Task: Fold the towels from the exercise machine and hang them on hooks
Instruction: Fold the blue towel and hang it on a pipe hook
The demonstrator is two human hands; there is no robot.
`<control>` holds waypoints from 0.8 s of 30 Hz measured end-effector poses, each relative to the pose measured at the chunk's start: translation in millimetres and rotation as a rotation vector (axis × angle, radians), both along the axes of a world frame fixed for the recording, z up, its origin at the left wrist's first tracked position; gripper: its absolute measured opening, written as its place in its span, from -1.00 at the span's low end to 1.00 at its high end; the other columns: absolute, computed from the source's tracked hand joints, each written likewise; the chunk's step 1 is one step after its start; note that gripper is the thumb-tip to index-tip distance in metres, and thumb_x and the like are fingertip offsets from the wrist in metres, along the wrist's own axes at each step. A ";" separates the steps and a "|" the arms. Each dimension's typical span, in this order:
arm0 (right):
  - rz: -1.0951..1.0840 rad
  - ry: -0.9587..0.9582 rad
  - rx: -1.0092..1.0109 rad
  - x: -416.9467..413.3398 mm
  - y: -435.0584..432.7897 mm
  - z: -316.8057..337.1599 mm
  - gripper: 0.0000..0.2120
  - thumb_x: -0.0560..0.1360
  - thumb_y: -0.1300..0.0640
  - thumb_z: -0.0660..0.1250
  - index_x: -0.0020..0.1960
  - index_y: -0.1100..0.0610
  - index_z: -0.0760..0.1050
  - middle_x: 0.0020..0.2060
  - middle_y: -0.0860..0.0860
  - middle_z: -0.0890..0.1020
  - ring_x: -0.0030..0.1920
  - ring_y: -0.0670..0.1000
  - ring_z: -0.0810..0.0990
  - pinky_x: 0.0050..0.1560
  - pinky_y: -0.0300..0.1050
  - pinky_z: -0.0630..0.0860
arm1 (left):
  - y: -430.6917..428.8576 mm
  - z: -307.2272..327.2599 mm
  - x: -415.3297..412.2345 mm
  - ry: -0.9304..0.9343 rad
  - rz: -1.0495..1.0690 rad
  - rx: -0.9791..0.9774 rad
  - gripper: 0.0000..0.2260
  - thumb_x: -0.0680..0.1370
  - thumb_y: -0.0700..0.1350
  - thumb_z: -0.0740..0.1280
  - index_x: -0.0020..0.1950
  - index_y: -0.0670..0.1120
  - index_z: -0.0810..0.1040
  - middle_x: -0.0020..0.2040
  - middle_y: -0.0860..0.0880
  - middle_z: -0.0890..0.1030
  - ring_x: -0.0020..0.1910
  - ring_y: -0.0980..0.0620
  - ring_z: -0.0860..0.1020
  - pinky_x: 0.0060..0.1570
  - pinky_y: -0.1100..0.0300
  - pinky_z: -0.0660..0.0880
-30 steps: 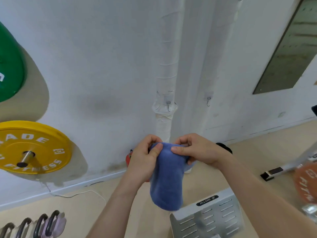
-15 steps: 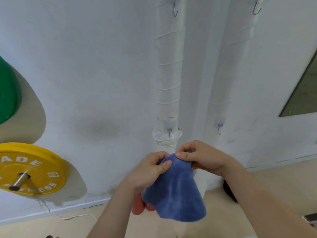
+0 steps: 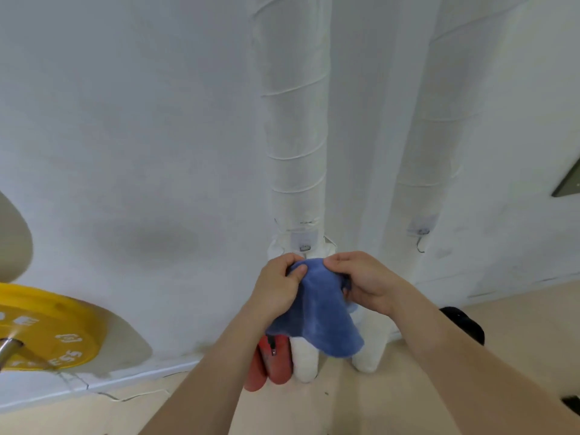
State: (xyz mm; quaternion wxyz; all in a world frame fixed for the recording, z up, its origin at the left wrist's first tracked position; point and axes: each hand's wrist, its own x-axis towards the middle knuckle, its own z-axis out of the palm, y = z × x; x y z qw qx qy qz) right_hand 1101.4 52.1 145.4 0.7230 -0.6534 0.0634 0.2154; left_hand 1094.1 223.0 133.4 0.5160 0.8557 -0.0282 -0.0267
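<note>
White painted wall [image 3: 141, 136] with a grey smudge, above a pale beige floor [image 3: 392, 400]. Two upright pipes wrapped in white tape [image 3: 296, 152], each bearing a small metal hook [image 3: 420, 241]. Yellow weight plate [image 3: 47, 328] at left; red cylinders [image 3: 273, 362] at the pipe base. Blue terry towel [image 3: 317, 312], soft and folded, held up just below the left pipe's hook [image 3: 304, 247]. Left hand [image 3: 277, 288] and right hand [image 3: 365, 281] both pinching its top edge between thumb and fingers.
</note>
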 end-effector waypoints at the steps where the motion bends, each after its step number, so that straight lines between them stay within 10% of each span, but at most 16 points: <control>1: -0.002 -0.005 -0.052 11.6 2.8 -4.3 -0.84 0.57 0.22 0.25 -0.12 0.25 0.55 -0.25 0.15 0.45 -0.29 0.02 0.41 -0.34 -0.16 0.34 | 1.0 -8.9 14.3 -0.012 0.005 0.027 -0.87 0.57 -0.18 0.26 -0.09 -0.02 0.58 -0.15 0.04 0.62 -0.13 0.06 0.55 -0.12 0.30 0.41; 9: -0.250 -0.165 -0.247 87.9 23.4 -52.4 -0.91 0.45 0.30 0.42 -0.16 0.20 0.52 -0.34 0.16 0.51 -0.37 0.05 0.46 -0.34 -0.13 0.45 | 8.2 -56.0 87.9 -0.168 0.170 0.097 -0.90 0.51 -0.25 0.31 -0.11 -0.04 0.48 -0.27 0.12 0.53 -0.27 0.22 0.48 -0.22 0.52 0.34; 18: -0.440 -0.140 -0.261 103.0 27.8 -102.7 -0.79 0.38 0.41 0.46 -0.30 0.21 0.47 -0.49 0.10 0.52 -0.44 0.03 0.48 -0.43 -0.23 0.55 | 13.3 -100.5 96.0 -0.145 0.233 0.059 -0.80 0.48 -0.25 0.36 -0.19 0.01 0.40 -0.35 0.11 0.47 -0.33 0.15 0.45 -0.25 0.31 0.38; 24: -0.278 -0.059 -0.117 105.8 21.9 -84.7 -0.94 0.43 0.32 0.45 -0.13 0.22 0.59 -0.28 0.17 0.62 -0.20 0.14 0.60 -0.06 0.13 0.58 | 17.1 -90.4 102.0 -0.246 0.191 0.070 -0.84 0.50 -0.24 0.30 -0.03 0.02 0.55 -0.12 0.10 0.59 -0.10 0.08 0.52 0.00 0.24 0.43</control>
